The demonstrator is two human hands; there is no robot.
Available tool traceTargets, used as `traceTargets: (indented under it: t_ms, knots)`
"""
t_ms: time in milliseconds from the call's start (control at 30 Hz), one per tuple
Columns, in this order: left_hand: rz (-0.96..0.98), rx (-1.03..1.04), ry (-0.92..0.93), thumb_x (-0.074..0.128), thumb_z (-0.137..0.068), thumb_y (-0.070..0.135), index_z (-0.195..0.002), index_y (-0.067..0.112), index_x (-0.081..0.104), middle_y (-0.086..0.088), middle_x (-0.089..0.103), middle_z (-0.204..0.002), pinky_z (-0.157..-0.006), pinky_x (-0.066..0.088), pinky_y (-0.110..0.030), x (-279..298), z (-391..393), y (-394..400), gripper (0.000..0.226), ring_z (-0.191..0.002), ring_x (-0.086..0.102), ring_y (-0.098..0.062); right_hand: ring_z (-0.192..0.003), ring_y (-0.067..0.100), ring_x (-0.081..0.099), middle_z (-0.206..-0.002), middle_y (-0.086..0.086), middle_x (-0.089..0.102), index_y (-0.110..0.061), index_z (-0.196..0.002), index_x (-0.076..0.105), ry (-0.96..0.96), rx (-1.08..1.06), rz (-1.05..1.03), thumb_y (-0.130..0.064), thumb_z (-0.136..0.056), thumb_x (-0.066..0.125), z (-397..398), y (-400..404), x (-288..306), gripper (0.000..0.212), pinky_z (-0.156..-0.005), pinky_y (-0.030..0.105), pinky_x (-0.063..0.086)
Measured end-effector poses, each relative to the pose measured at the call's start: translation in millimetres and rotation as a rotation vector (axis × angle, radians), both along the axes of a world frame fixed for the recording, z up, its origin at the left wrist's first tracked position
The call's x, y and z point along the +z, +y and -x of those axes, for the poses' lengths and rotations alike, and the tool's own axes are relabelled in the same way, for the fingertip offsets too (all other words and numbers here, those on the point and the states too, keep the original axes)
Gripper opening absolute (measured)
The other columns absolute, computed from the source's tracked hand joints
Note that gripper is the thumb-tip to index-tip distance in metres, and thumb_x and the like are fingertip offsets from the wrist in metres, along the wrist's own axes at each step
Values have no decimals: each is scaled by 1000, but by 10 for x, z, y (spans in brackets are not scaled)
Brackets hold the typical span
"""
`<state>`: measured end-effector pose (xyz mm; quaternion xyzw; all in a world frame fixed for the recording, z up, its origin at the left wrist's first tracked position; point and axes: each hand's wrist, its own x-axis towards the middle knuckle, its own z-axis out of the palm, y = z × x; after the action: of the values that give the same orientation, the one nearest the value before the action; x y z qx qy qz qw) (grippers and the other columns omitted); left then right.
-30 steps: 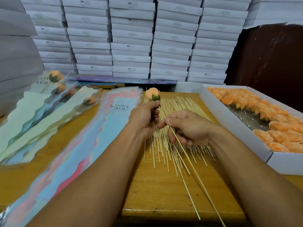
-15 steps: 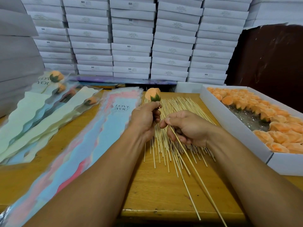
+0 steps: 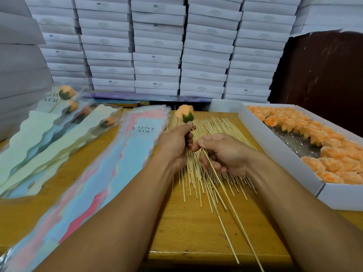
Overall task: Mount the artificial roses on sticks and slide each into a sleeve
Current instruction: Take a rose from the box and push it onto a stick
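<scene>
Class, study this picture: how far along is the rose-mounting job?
Done: several sleeved orange roses lie far left on the wooden table. In hand: the left hand pinches an orange fabric rose while the right hand grips a thin bamboo stick pointing toward it. Left: many loose roses fill the white cardboard box, and empty pastel "LOVE YOU" sleeves wait.

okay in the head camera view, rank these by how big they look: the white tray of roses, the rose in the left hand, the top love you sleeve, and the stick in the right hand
1. Top sleeve, the largest, though nearness to the camera inflates it.
2. White tray, close behind; partly cut off at the frame edge, so this order is unsure.
3. Stick in the right hand: long but very thin.
4. Rose in the left hand.
</scene>
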<state>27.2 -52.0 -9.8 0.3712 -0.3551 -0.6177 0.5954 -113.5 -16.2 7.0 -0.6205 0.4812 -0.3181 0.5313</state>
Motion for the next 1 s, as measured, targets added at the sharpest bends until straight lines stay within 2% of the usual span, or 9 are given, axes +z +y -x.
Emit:
traceTargets:
  t_ms: [67, 133, 300, 500, 600, 733, 800, 933, 1000]
  knots:
    - [-11, 19, -10, 61, -98, 17, -83, 6, 67, 2, 49, -52, -50, 39, -23, -1, 8, 3, 19, -46, 45, -9, -39, 9, 44, -59, 5, 61, -10, -102, 65, -14, -15, 0, -22, -109, 40, 8, -8, 0, 29, -32, 20, 32]
    - [4, 68, -105, 61, -98, 20, -85, 7, 67, 2, 51, -53, -53, 40, -27, -11, 7, -5, 20, -48, 46, -11, -39, 9, 44, -59, 5, 62, -10, -102, 66, -28, -29, -7, -23, -109, 40, 21, -16, -4, 29, -33, 20, 33]
    - [280, 314, -800, 61, -94, 19, -87, 9, 65, -1, 60, -75, -69, 46, -36, -91, 21, 10, 13, -71, 54, -18, -39, 8, 44, -57, 4, 62, -9, -106, 66, -33, -122, -9, -24, -108, 42, 22, -33, -24, 29, -33, 20, 32]
    - [346, 419, -1194, 57, -91, 22, -85, 18, 57, 3, 60, -76, -56, 40, -32, 20, 91, 44, 7, -72, 56, -20, -38, 9, 43, -56, 5, 61, -5, -104, 65, -65, -193, -5, -21, -107, 42, 10, -32, -20, 28, -33, 20, 31]
    - [311, 378, -1350, 60, -87, 25, -84, 20, 51, 6, 49, -70, -49, 25, -28, 58, 95, 23, 11, -61, 44, -15, -38, 9, 42, -56, 5, 61, -2, -105, 64, -41, -205, -3, -20, -108, 42, 3, -24, -20, 29, -33, 21, 30]
    - [263, 266, -1583, 70, -83, 35, -71, 22, 37, 5, 38, -67, -47, 23, -27, 104, 60, -19, 37, -56, 36, -14, -38, 10, 42, -56, 6, 62, 1, -104, 65, 16, -197, -11, -17, -107, 42, -3, -22, -40, 29, -33, 21, 30]
    - [264, 216, -1666, 72, -82, 34, -71, 21, 36, 2, 40, -68, -48, 28, -26, 133, 37, -35, 40, -56, 39, -15, -39, 11, 43, -57, 6, 63, 0, -104, 65, 29, -192, -10, -17, -107, 42, -3, -21, -47, 29, -33, 22, 31]
    - [251, 187, -1723, 59, -87, 6, -93, 11, 53, -7, 55, -87, -65, 48, -37, 208, -117, -124, 10, -81, 57, -30, -40, 9, 45, -58, 3, 65, -7, -105, 68, 44, -214, 3, -21, -107, 42, 26, -40, -43, 29, -35, 22, 33]
    - [267, 147, -1726, 52, -85, -5, -103, 6, 63, -13, 63, -101, -73, 54, -41, 235, -257, -201, 23, -90, 62, -34, -40, 8, 46, -58, 2, 65, -9, -104, 69, 47, -217, 9, -21, -107, 42, 34, -50, -42, 30, -35, 22, 34]
